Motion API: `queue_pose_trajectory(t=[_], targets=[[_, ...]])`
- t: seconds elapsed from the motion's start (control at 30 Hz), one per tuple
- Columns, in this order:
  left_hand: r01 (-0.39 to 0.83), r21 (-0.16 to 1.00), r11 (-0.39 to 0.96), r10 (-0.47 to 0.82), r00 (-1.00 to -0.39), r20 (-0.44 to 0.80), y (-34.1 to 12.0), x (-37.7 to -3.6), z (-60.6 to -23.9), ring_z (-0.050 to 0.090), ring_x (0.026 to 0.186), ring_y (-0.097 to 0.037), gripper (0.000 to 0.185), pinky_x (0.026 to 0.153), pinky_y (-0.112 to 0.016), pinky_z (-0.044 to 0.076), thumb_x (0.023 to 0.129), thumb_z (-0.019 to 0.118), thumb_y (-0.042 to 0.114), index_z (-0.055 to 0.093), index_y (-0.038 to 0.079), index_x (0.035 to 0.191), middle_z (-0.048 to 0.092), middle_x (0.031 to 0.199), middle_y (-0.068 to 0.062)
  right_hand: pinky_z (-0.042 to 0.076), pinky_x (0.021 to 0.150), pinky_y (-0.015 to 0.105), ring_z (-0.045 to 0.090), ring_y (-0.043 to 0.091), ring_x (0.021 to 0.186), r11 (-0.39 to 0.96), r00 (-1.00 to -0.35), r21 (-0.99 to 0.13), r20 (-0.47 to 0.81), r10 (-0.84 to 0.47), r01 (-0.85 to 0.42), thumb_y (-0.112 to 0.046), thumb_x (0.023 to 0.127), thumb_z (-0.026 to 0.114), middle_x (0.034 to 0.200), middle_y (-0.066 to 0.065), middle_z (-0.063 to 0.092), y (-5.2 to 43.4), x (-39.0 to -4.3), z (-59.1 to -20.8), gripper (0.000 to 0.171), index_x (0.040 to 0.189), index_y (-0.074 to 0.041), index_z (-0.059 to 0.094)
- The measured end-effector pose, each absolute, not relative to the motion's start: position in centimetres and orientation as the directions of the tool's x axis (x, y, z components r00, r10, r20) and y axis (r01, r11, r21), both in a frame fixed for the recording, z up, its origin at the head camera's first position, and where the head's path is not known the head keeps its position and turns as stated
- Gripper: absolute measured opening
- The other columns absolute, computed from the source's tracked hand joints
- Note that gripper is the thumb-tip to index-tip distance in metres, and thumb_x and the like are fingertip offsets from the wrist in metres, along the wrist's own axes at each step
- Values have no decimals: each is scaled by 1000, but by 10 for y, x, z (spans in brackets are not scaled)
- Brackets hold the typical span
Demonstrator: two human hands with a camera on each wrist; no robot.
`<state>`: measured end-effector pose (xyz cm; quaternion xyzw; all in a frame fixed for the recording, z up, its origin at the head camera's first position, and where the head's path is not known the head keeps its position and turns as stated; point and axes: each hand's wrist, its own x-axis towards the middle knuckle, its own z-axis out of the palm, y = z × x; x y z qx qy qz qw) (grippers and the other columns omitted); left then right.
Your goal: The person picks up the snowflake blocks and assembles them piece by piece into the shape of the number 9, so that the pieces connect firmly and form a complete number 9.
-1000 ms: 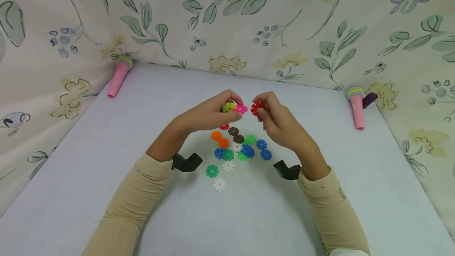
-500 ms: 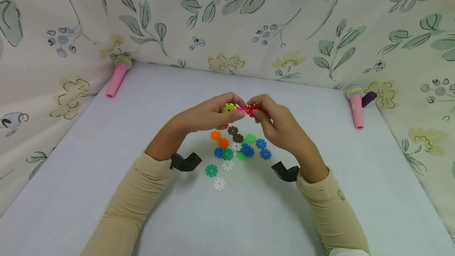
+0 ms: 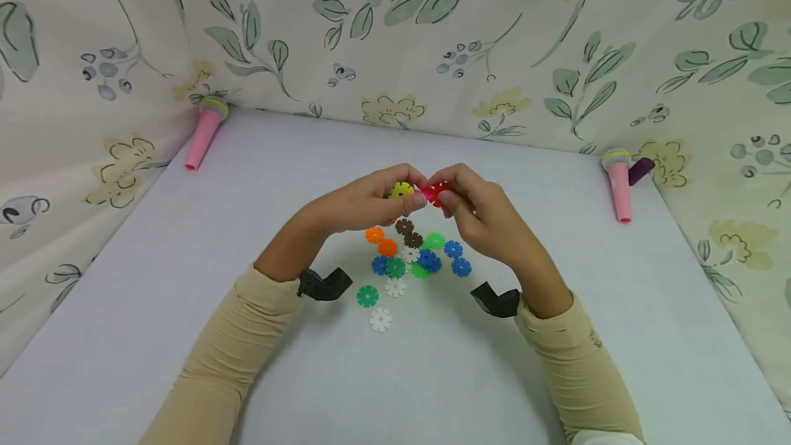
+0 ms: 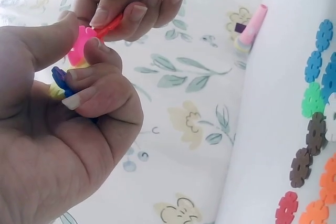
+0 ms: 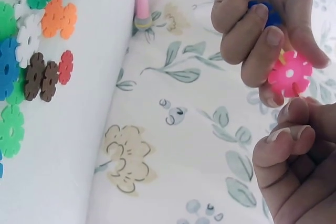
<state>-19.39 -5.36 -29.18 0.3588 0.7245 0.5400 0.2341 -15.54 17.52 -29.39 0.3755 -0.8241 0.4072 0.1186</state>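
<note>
A person's left hand [image 3: 371, 201] pinches a small cluster of joined snowflake discs [image 4: 73, 59], pink, yellow and blue, raised above the table [image 3: 247, 177]. The right hand [image 3: 476, 215] pinches a red disc [image 3: 436, 191] by its edge, meeting the pink disc [image 5: 290, 74] just past the left thumb. The red disc is thin, held edge-on, its flat faces angled across the pink one. To join them well, line up one notch with another and press straight in. Loose discs [image 3: 408, 253] lie below both hands
</note>
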Motion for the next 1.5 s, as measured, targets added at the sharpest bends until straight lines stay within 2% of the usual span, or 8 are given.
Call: queue_pose_trajectory(t=[0.3, 0.43, 0.77, 0.93, 1.07, 1.17, 1.33, 1.5], targets=[[238, 961, 140, 780, -625, 41, -45, -195, -302, 42, 63, -23, 24, 61, -31, 39, 104, 55, 12, 46, 4, 125, 46, 84, -15, 51, 62, 27, 53, 18, 68, 519, -755, -549, 470, -457, -655, 13, 97, 51, 81, 6, 59, 165, -153, -299, 22, 115, 0, 53], [235, 963, 129, 771, -635, 52, -43, -197, -303, 41, 60, -24, 22, 59, -31, 39, 104, 55, 16, 47, 5, 122, 46, 80, -16, 51, 65, 28, 54, 20, 71, 484, -754, -580, 462, -467, -655, 11, 99, 49, 83, 6, 58, 166, -156, -301, 21, 116, 0, 52], [298, 926, 230, 619, -779, 96, -50, -199, -293, 67, 82, -29, 22, 69, -40, 58, 96, 64, 20, 62, 9, 115, 66, 103, -7, 55, 62, 41, 61, 26, 73, 410, -815, -718, 395, -424, -562, -13, 109, 40, 87, 8, 62, 170, -169, -306, 26, 130, -2, 50], [286, 942, 174, 603, -788, 128, -54, -199, -292, 67, 82, -28, 22, 69, -41, 59, 98, 56, 12, 62, 7, 119, 64, 109, -11, 55, 73, 37, 60, 22, 82, 634, -841, -580, 184, -509, -511, -4, 100, 58, 95, 9, 65, 171, -183, -329, 15, 113, -2, 66], [315, 932, 178, 578, -800, 160, -53, -199, -293, 64, 82, -29, 20, 70, -39, 57, 98, 56, 12, 64, 8, 116, 62, 110, -8, 54, 80, 33, 58, 21, 89, 747, -796, -414, -80, -600, -521, -3, 94, 69, 103, 8, 64, 165, -188, -347, 28, 120, -9, 72], [336, 924, 182, 565, -805, 182, -52, -200, -294, 62, 81, -30, 17, 74, -41, 56, 100, 58, 17, 66, 9, 113, 63, 107, -6, 53, 79, 31, 57, 21, 88, 776, -781, -361, -172, -600, -516, -5, 92, 72, 103, 7, 60, 160, -189, -355, 33, 124, -14, 72], [342, 929, 143, 568, -797, 207, -52, -201, -296, 64, 85, -27, 17, 82, -40, 55, 102, 58, 19, 68, 7, 108, 65, 103, -7, 53, 81, 32, 58, 20, 88, 771, -788, -346, -127, -603, -534, -6, 90, 75, 99, 5, 62, 158, -189, -360, 26, 116, -11, 75], [364, 912, 187, 534, -817, 217, -55, -200, -295, 62, 81, -24, 21, 75, -36, 52, 102, 59, 22, 72, 7, 106, 66, 95, -6, 54, 83, 34, 59, 21, 86, 750, -800, -336, 20, -599, -570, -7, 96, 68, 95, 5, 65, 159, -192, -361, 11, 105, -6, 74]])
